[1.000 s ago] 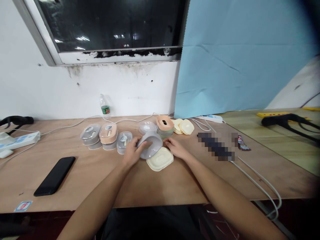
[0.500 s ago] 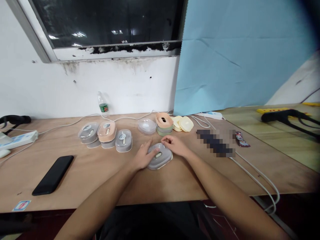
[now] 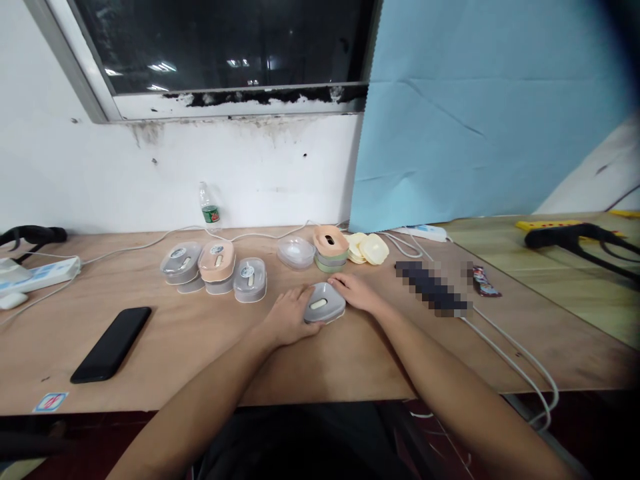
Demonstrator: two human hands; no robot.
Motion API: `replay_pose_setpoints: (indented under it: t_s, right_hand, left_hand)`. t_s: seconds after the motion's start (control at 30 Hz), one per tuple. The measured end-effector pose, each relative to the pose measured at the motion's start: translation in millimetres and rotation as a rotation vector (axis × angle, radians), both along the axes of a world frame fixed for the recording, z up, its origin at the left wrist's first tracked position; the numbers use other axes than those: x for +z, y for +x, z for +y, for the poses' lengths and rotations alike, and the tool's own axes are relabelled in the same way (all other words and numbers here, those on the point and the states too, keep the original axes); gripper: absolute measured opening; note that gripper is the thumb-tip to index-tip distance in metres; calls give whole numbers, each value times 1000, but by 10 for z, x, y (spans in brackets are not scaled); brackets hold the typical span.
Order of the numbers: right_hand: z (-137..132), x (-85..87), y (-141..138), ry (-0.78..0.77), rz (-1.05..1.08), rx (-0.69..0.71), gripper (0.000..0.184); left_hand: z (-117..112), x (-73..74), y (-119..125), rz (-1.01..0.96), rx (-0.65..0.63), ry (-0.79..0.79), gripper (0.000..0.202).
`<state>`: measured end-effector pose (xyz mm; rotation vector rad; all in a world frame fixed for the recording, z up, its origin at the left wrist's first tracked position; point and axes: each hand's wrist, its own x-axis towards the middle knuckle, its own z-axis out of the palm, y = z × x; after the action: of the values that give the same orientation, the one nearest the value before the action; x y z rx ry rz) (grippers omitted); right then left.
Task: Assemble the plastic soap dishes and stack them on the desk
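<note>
A grey rounded-square box with a cream-coloured oval piece in its middle slot rests on the table in front of me. My left hand grips its left side, thumb along the near edge and fingers toward the far left corner. My right hand is at the far right corner, with its fingertips against the edge. Just beyond stand a stack of orange, grey and green box parts, a clear plastic cover and several pale yellow lids.
Several boxes under clear covers stand to the left, grey ones and a peach one. A black phone lies at the near left. Against the wall is a plastic bottle. White cables and a small wrapped packet are at the right.
My left hand has shifted from resting across the box's top to gripping its left side. My right hand's fingers have moved onto the far right corner. The box sits slightly farther right.
</note>
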<state>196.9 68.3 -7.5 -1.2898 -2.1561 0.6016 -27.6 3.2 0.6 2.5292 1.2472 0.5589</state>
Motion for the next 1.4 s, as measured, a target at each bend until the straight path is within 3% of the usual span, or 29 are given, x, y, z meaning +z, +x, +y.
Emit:
replay_pose_setpoints:
  t_s: [0.17,0.3,0.43,0.6,0.8,0.93,1.07,1.13,1.27,1.4]
  right_hand:
    - [18,-21,-42,65,8,-129,25]
    - [73,48,-219,346,96,-282,28]
    - [217,202,-484,515,96,-149,33]
    - [502,244,-712,474,-22,-54,37]
    - [676,139,-746,308,84,-76,27]
    - [572,190,-700,348,162,-113,26]
    - [297,276,-582,412,347,-155,22]
    - [158,289,-472,343,489,-143,28]
    - [-15,240,-207,61,769,-110,44]
    - [-80,154,-72,-285,810,-51,45]
  left_hand:
    - [47,-8,-78,60,35,55,69]
    - [77,22,-132,7,-29,22,73]
    - [108,35,-159,-74,-62,5,77]
    - [99,47,-195,-98,-90,-30,80]
    - [96,28,-219,-115,-36,-89,98]
    - [113,12,-231,-122,-37,-87,103]
    - [114,-8,-231,-144,-26,-94,105]
    - [119,-36,-216,-174,-28,-113,106]
    - [147,-117,-170,-292,-5,-116,116]
    - [169,-168,-155,-374,8,-102,126]
